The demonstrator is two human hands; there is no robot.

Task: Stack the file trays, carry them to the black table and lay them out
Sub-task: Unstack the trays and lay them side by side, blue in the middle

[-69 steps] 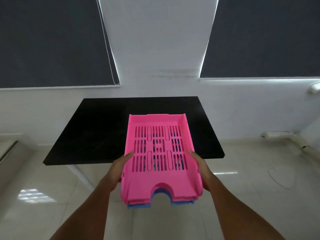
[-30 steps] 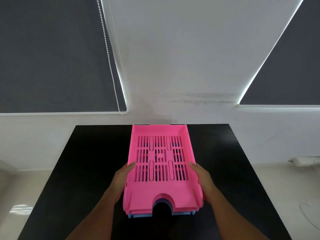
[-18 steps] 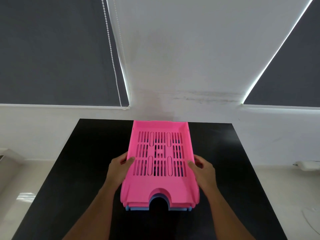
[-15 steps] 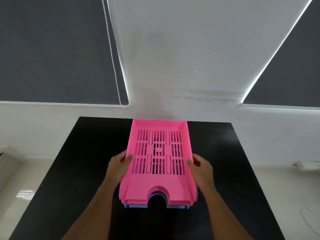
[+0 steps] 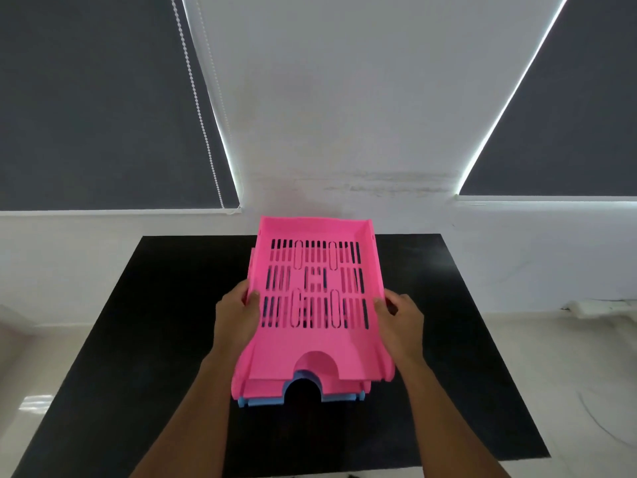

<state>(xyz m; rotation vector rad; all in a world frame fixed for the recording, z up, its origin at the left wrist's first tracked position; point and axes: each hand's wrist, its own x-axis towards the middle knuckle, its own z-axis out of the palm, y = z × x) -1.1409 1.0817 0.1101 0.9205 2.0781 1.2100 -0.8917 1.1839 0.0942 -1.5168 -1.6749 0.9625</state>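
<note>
Both hands are closed on the top pink tray (image 5: 312, 305), the left hand (image 5: 238, 317) clasping its left wall and the right hand (image 5: 401, 320) its right wall, thumbs hooked over the rims so it comes up level. It sits tilted and slightly askew above a second pink tray (image 5: 265, 386) and a blue tray (image 5: 267, 402) (only their near edges show). That stack rests mid-width on the black table (image 5: 138, 339), probably so each tray can be lifted off and laid out.
</note>
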